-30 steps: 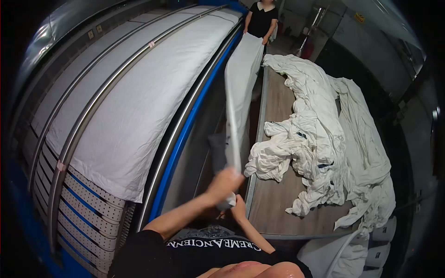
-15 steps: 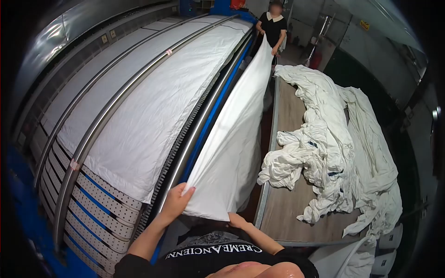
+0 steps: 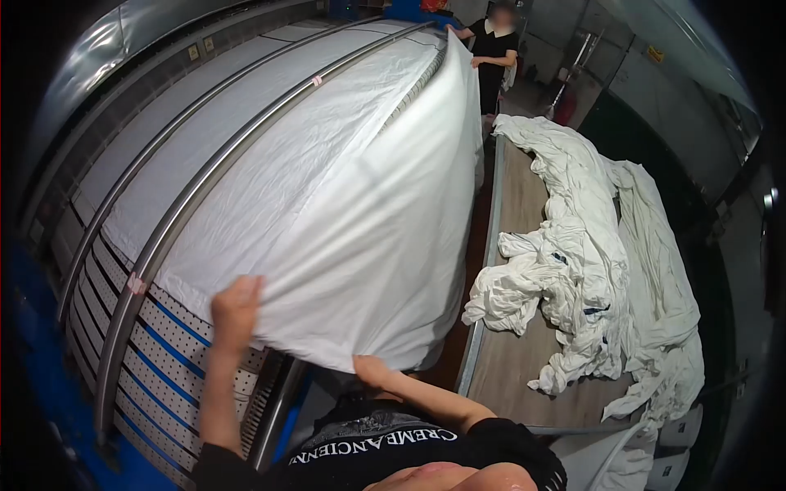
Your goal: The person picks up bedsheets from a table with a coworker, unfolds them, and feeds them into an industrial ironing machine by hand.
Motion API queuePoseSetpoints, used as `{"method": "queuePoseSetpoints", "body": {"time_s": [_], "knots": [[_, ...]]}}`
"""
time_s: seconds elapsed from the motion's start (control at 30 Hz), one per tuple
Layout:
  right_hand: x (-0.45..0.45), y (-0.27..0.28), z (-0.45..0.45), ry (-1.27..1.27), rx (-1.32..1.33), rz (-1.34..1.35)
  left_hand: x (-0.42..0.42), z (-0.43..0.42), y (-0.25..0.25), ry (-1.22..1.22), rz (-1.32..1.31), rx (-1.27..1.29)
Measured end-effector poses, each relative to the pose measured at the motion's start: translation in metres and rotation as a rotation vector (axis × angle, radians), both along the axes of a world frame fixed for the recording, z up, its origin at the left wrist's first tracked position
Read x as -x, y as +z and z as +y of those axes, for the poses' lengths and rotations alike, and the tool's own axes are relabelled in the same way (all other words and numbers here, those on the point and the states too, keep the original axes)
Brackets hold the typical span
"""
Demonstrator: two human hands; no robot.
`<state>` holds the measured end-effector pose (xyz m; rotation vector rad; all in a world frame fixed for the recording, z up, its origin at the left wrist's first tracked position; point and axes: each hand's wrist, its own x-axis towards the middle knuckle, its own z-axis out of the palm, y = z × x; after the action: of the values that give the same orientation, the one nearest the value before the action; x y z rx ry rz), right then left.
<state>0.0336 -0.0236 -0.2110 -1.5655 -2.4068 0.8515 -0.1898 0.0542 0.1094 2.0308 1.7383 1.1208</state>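
Observation:
A white sheet [image 3: 393,245] is stretched between me and a co-worker [image 3: 494,45] at the far end. My left hand [image 3: 236,313], slightly blurred, is closed on the sheet's near left corner, above the edge of a wide flatwork ironer. Lower and to the right, my right hand [image 3: 373,371] grips the near hem of the same sheet. Its left part lies over the feed edge of the machine, while its right part hangs down in folds. Another white sheet [image 3: 237,217] lies flat on the machine under the steel rails.
Two curved steel rails [image 3: 182,196] run along the machine over perforated belts [image 3: 168,368]. On the right, a wooden-topped table [image 3: 512,360] bears a heap of crumpled white linen [image 3: 577,237], some hanging over its far side.
My left hand has swung left and up, carrying the sheet's corner over the machine's edge. My right hand has shifted left with the hem. The co-worker has raised the far end toward the machine.

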Motion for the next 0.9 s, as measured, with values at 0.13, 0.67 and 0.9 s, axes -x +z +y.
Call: {"method": "queuePoseSetpoints", "body": {"time_s": [0.13,0.67,0.9], "knots": [[0.031,0.052,0.01,0.235,0.019,0.092,0.104,0.024,-0.024,0.436,0.557,-0.038],[0.04,0.045,0.069,0.409,0.152,0.627,-0.09,0.16,-0.111,0.084,0.709,0.143],[-0.272,-0.06,0.072,-0.576,0.253,0.387,-0.083,0.203,-0.139,0.183,0.94,0.032]]}}
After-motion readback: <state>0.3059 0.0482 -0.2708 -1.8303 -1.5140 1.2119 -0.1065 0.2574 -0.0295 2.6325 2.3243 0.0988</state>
